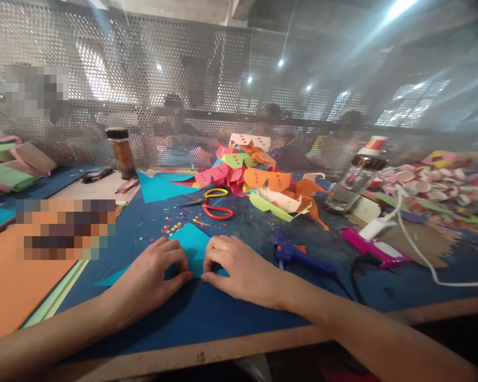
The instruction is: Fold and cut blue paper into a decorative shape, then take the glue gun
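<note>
Sheet of bright blue paper, its far end pointed: near side of the dark blue tabletop, about the middle, between the two hands. Left hand: thumb and fingers closed on the sheet's near left part. Right hand: the same grip on the near right part; hands just apart.

Scissors, metal blades, one yellow and one red handle: beyond the sheet, lying flat, handles to the right. Tiny coloured paper scraps: far of the left hand. Heap of cut paper shapes, orange, red, green and white: far middle.

Glue gun, dark blue plastic, orange trigger: right of the right hand, on its side. Power strip, magenta and white: farther right. Stacked paper, orange sheet uppermost: left. Jar, clear, dark lid, brown contents: far left, upright.
</note>
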Demonstrator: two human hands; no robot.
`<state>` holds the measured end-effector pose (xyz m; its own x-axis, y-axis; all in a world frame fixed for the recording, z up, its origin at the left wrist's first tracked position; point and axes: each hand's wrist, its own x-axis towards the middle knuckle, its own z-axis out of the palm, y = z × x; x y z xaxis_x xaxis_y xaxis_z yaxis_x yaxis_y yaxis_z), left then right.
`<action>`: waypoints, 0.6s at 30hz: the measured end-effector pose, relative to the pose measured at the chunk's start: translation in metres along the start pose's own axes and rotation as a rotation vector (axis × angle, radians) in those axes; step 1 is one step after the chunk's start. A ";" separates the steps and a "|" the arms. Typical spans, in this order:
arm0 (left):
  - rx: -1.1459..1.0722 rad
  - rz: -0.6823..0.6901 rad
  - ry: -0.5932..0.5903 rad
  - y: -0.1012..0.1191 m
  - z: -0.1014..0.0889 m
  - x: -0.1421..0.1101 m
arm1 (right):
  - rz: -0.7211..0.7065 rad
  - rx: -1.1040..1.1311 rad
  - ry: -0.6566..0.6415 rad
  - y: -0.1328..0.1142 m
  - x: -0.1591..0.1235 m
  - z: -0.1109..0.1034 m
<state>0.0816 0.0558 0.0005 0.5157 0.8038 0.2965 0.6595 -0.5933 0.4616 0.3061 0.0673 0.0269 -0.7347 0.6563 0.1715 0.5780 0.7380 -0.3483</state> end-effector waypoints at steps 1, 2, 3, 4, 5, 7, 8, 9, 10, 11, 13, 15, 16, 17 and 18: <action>0.004 -0.001 0.001 0.000 0.000 -0.001 | -0.014 0.000 -0.006 0.001 0.000 -0.001; 0.009 -0.004 -0.003 0.000 0.000 -0.001 | -0.026 0.002 -0.013 0.002 -0.001 -0.003; 0.013 -0.006 -0.008 0.000 0.000 -0.002 | -0.034 0.006 -0.024 0.003 -0.001 -0.005; 0.016 -0.007 -0.013 0.000 0.000 -0.002 | -0.039 0.013 -0.037 0.003 -0.001 -0.007; 0.018 -0.006 -0.017 0.000 0.000 -0.002 | -0.041 0.019 -0.054 0.004 -0.001 -0.009; 0.017 -0.003 -0.017 0.000 0.000 -0.002 | -0.042 0.030 -0.090 0.005 -0.001 -0.014; 0.016 -0.002 -0.016 0.000 0.000 -0.002 | -0.043 0.031 -0.106 0.005 -0.001 -0.016; 0.015 0.000 -0.015 0.001 0.000 -0.002 | -0.044 0.031 -0.121 0.005 -0.001 -0.018; 0.016 0.001 -0.015 0.001 -0.001 -0.002 | -0.046 0.031 -0.135 0.006 -0.001 -0.020; 0.016 0.003 -0.014 0.001 -0.001 -0.002 | -0.047 0.031 -0.145 0.006 -0.001 -0.022; 0.015 0.006 -0.017 0.001 -0.002 -0.002 | -0.046 0.032 -0.158 0.008 -0.002 -0.025; 0.013 0.002 -0.019 0.001 -0.002 -0.002 | -0.046 0.028 -0.170 0.009 -0.002 -0.028; 0.011 -0.001 -0.023 0.001 -0.002 -0.001 | -0.044 0.025 -0.178 0.010 -0.003 -0.030; 0.010 -0.005 -0.027 0.000 -0.002 -0.002 | -0.041 0.021 -0.188 0.011 -0.003 -0.031; 0.008 -0.010 -0.031 0.000 -0.001 -0.002 | -0.039 0.018 -0.199 0.012 -0.004 -0.033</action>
<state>0.0800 0.0545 0.0012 0.5262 0.8078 0.2655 0.6688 -0.5860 0.4575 0.3280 0.0792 0.0525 -0.8130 0.5822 -0.0001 0.5428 0.7579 -0.3619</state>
